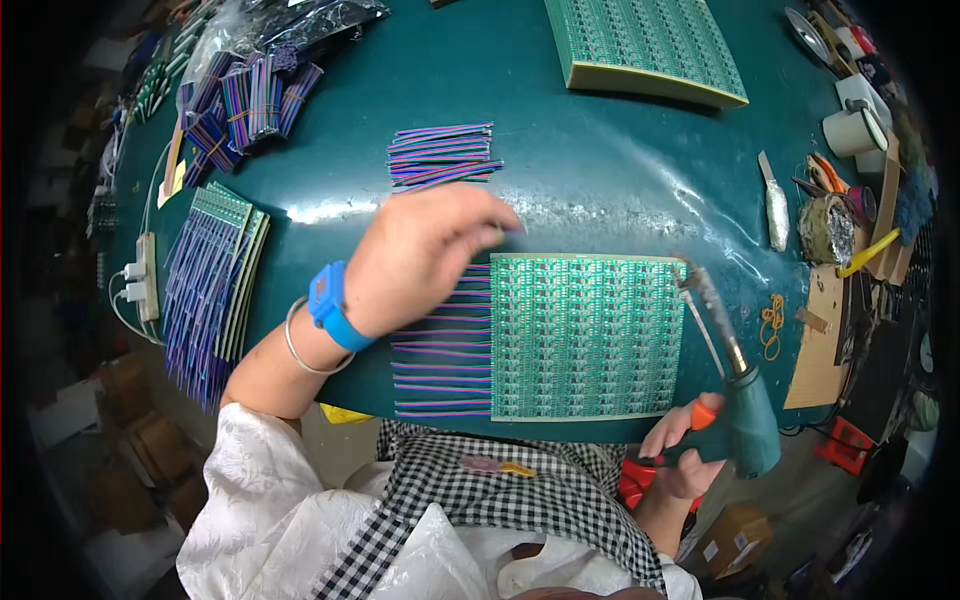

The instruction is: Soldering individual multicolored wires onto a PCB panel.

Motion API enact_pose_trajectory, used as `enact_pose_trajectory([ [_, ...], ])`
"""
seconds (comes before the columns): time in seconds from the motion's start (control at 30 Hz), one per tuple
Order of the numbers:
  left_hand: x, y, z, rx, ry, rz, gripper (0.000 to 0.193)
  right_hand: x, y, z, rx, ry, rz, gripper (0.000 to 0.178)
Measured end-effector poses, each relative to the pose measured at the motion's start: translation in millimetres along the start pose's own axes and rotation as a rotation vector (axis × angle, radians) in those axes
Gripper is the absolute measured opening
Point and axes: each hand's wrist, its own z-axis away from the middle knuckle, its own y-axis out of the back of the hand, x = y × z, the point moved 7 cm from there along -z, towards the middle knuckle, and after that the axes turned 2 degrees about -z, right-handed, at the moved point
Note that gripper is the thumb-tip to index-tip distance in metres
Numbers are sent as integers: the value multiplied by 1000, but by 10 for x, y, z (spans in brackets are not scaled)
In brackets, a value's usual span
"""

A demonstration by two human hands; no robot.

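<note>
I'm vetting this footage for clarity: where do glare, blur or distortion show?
Head view: white glare streaks the green tabletop; the left hand looks slightly blurred around its fingertips; the circuit-board panel reads fairly sharp; fisheye bending and dark corners at the rim.

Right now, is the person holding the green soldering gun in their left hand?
No, the right hand is the one gripping the green soldering gun.

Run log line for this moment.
left hand: near circuit-board panel, grip unclear | right hand: holds soldering gun | wires: along panel's left edge
</note>
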Motion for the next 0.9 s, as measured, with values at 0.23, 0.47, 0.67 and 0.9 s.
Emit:
enact_pose_trajectory([
  [0.23, -142, -353, 216, -29, -216, -151, 27, 121, -371, 185, -12, -309, 148, 73],
  [0.47, -201, -362, 269, 34, -300, -107, 31, -302, -257, 189, -298, -77, 1223, 44],
  [0.67, -196, -367, 245, 45, -312, -96, 27, -270, -450, 18, -140, -5, 910, 62],
  [0.9, -239, -385, 251, 23, -291, -89, 25, 193, -455, -10, -44, -176, 562, 41],
])
